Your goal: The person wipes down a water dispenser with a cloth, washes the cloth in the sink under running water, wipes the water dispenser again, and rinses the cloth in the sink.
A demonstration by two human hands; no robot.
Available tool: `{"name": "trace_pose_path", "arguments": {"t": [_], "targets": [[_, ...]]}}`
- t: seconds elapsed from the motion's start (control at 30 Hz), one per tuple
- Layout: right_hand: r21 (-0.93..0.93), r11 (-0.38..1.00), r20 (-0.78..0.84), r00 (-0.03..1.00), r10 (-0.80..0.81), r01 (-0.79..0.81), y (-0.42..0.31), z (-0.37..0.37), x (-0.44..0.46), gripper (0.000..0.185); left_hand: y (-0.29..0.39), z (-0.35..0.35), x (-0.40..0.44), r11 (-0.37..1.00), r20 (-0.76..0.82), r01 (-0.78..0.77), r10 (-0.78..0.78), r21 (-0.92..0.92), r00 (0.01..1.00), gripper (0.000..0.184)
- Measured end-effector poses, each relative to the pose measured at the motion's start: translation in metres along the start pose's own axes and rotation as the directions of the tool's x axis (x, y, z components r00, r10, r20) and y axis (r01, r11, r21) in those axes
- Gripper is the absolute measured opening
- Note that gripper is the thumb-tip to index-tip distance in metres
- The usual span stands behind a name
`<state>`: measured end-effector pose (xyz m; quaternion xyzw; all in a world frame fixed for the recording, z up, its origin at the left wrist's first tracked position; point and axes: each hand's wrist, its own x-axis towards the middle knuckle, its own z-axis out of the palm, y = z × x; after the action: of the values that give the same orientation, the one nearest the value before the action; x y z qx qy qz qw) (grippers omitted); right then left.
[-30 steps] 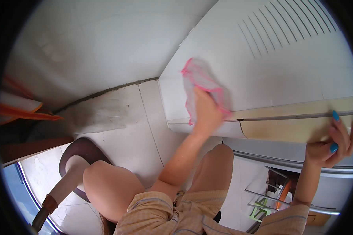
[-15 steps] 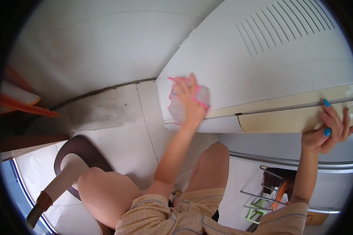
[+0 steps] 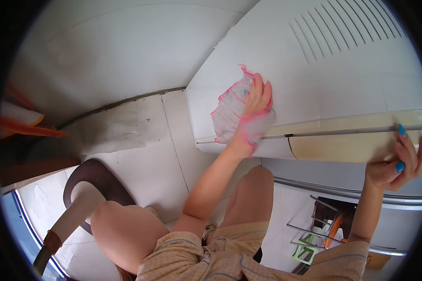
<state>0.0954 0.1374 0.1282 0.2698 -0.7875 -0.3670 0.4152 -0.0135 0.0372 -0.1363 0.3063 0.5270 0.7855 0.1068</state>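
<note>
A thin greyish cloth (image 3: 229,110) with pink edging lies against the white side panel (image 3: 309,93) of a large appliance. My left hand (image 3: 258,96) presses it there, fingers stretched upward, and a fold of the cloth crosses the back of my wrist. Below it runs the appliance's cream-coloured edge strip (image 3: 337,147), split by a dark seam. At the far right my right hand (image 3: 398,161) leans on that strip with blue-nailed fingers apart, the index fingertip near the seam. Part of this hand is cut off by the dark view border.
Vent slits (image 3: 347,28) mark the panel's upper part. Pale floor tiles (image 3: 150,140) show a grimy patch by the wall. A dark round stool base (image 3: 108,182) stands left, near my knee. A metal rack (image 3: 314,225) with a green stool-like item is lower right.
My left hand has slid the cloth up and to the right over the panel, and the cloth has spread and folded over the wrist. My right hand has shifted slightly right.
</note>
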Motion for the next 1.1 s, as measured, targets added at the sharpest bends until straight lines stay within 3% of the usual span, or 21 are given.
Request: {"name": "trace_pose_path", "arguments": {"t": [0.03, 0.1, 0.13, 0.2, 0.33, 0.43, 0.5, 0.57, 0.63, 0.73, 0.8, 0.87, 0.9, 0.93, 1.0, 1.1], "targets": [[0.000, 1.000, 0.000, 1.000, -0.007, 0.007, 0.000, 0.000, 0.000, 0.029, 0.005, 0.002, -0.001, 1.000, 0.004, 0.000, 0.000, -0.005, 1.000, 0.079], [-0.019, 1.000, -0.006, 1.000, -0.002, 0.002, -0.001, 0.000, 0.000, 0.029, 0.022, 0.008, -0.009, 0.949, -0.097, -0.197, 0.226, 0.248, 0.969, 0.088], [-0.029, 1.000, -0.010, 1.000, 0.003, -0.003, -0.001, 0.000, 0.000, 0.029, 0.030, 0.009, -0.011, 0.950, -0.098, -0.197, 0.226, 0.244, 0.969, 0.088], [-0.079, 0.997, 0.010, 1.000, 0.007, -0.006, -0.003, -0.002, 0.000, 0.029, 0.039, 0.011, -0.012, 0.923, -0.173, -0.037, 0.111, 0.382, 0.979, 0.093], [-0.092, 0.996, -0.005, 1.000, -0.018, 0.018, 0.003, -0.003, -0.004, 0.029, 0.029, 0.009, -0.006, 0.951, -0.115, -0.066, 0.105, 0.303, 0.988, 0.097], [-0.069, 0.997, 0.035, 0.998, -0.044, 0.046, 0.006, -0.008, -0.003, 0.026, 0.010, 0.005, -0.003, 0.955, -0.166, 0.024, 0.027, 0.296, 0.986, 0.087], [-0.110, 0.992, 0.060, 0.997, -0.046, 0.053, 0.001, -0.009, -0.001, 0.022, -0.045, -0.006, -0.009, 0.972, -0.330, 0.126, -0.055, 0.199, 0.942, 0.072], [-0.143, 0.982, 0.060, 0.992, -0.114, 0.121, 0.006, -0.012, -0.006, 0.018, -0.104, -0.022, -0.022, 0.949, -0.415, 0.141, -0.012, 0.282, 0.910, 0.059], [-0.121, 0.985, 0.063, 0.991, -0.115, 0.122, 0.007, -0.012, -0.006, 0.018, -0.140, -0.035, -0.043, 0.899, -0.441, 0.435, -0.408, -0.044, 0.799, 0.054], [-0.090, 0.990, 0.061, 0.993, -0.102, 0.108, 0.008, -0.011, -0.007, 0.019, -0.259, -0.052, -0.106, 0.694, -0.419, 0.574, -0.720, -0.434, 0.553, 0.052], [-0.085, 0.991, 0.057, 0.993, -0.101, 0.105, 0.009, -0.013, -0.007, 0.020, -0.284, -0.054, -0.133, 0.608, -0.383, 0.602, -0.794, -0.517, 0.472, 0.052], [-0.074, 0.990, 0.049, 0.992, -0.113, 0.116, 0.009, -0.012, -0.008, 0.021, -0.258, -0.041, -0.142, 0.352, -0.548, 0.931, -0.800, -0.099, 0.244, 0.053], [-0.067, 0.990, 0.045, 0.992, -0.122, 0.125, 0.010, -0.012, -0.009, 0.021, -0.268, -0.038, -0.145, 0.349, -0.546, 0.931, -0.804, -0.108, 0.237, 0.053], [-0.061, 0.989, 0.042, 0.991, -0.129, 0.132, 0.011, -0.012, -0.010, 0.021, -0.280, -0.039, -0.148, 0.422, -0.430, 0.824, -0.868, -0.378, 0.248, 0.056], [-0.046, 0.987, 0.027, 0.988, -0.152, 0.153, 0.016, -0.011, -0.011, 0.022, -0.292, -0.037, -0.153, 0.434, -0.327, 0.647, -0.900, -0.627, 0.287, 0.061], [0.006, 0.990, -0.006, 0.990, -0.138, 0.138, 0.021, -0.010, -0.015, 0.025, -0.241, -0.013, -0.127, 0.644, -0.469, 0.594, -0.762, -0.482, 0.446, 0.051]]}}
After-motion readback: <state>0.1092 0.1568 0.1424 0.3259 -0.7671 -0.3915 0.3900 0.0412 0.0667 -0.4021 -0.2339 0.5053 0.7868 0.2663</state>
